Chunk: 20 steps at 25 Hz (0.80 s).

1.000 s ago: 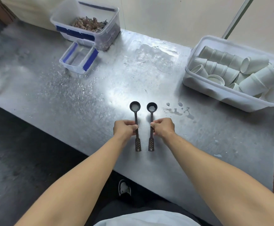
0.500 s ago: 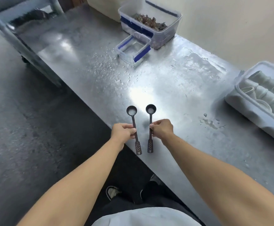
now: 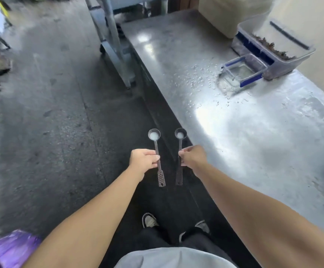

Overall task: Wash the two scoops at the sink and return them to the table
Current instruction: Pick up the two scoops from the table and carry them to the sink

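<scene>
text: none legible | labels: none | brands: none | numbers: none | signs: none

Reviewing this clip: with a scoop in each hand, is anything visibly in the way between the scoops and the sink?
The sink is not in view, so the whole route cannot be judged. The left hand grips the left scoop, the right hand the right scoop. The floor ahead looks open; a metal frame stands farther on beside the table.

Position: one camera, worn on the person's head.
Direction: forward and steeply down, over both arms.
Distance: close above the table [image 3: 253, 136] edge and floor [image 3: 51, 113].
Lens: wide-angle.
</scene>
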### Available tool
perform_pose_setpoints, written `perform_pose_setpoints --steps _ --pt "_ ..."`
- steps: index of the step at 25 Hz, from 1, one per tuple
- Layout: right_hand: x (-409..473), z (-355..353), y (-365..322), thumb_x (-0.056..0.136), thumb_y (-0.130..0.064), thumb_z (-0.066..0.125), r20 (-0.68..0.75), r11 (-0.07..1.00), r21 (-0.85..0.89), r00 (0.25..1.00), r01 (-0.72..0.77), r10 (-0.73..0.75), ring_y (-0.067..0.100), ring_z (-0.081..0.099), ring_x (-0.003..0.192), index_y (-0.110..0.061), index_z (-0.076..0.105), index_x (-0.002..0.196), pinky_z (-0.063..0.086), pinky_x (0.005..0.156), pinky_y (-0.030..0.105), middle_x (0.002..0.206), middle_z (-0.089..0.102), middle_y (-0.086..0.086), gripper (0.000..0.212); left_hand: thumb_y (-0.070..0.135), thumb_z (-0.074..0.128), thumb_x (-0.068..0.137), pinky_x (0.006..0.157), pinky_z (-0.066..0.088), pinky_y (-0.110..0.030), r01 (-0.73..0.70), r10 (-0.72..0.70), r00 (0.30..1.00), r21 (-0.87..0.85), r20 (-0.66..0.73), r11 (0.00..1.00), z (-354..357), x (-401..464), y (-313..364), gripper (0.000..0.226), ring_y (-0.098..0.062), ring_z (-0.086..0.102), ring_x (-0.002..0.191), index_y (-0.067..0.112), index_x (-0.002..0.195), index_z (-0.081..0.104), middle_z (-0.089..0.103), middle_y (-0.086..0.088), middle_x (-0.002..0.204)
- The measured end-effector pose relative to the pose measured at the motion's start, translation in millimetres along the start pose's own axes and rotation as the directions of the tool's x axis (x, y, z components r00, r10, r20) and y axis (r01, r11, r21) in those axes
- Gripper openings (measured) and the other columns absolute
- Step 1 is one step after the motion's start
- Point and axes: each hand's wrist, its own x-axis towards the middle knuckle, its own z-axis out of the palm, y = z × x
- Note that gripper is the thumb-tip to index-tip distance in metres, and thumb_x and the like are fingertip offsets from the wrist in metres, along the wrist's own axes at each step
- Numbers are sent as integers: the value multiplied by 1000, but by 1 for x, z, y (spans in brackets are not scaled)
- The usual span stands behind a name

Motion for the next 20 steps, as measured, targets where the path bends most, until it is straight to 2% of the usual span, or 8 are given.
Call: perform_pose_setpoints --steps 3,7,12,17,20 --pt "-9 51 -28 87 -15 76 28 996 -65 998 63 -62 23 78 66 -20 72 65 66 75 44 70 77 7 23 -9 77 78 59 62 -27 0 -3 998 -55 -68 998 -56 8 -5 22 -23 74 71 -6 99 71 73 -18 87" --pt "-23 119 -64 87 -16 75 116 984 -128 987 122 -108 21 77 64 -23 72 64 66 74 41 74 76 3 24 -9 76 79 69 63 -34 12 -30 988 -121 -152 993 -125 14 -11 21 -27 74 78 -4 99 71 73 -20 93" --pt "-39 199 -102 91 -17 73 241 952 -209 955 224 -172 17 76 65 -25 72 66 67 74 38 79 77 3 26 -8 76 80 61 62 -27 25 -81 963 -212 -258 977 -200 19 -22 22 -24 75 78 -1 100 70 73 -17 91" --pt "-49 275 -139 91 -16 73 381 904 -276 901 326 -209 17 78 66 -26 70 64 66 76 36 76 77 0 29 -7 77 80 76 64 -39 27 -138 922 -297 -363 955 -267 26 -25 19 -30 75 85 4 92 69 74 -19 96" --pt "-50 317 -162 91 -16 74 447 877 -303 868 373 -214 16 77 65 -24 70 64 66 76 36 74 76 -1 28 -9 75 80 62 63 -29 19 -163 898 -335 -409 942 -306 33 -21 23 -25 73 78 -2 102 69 73 -18 92"
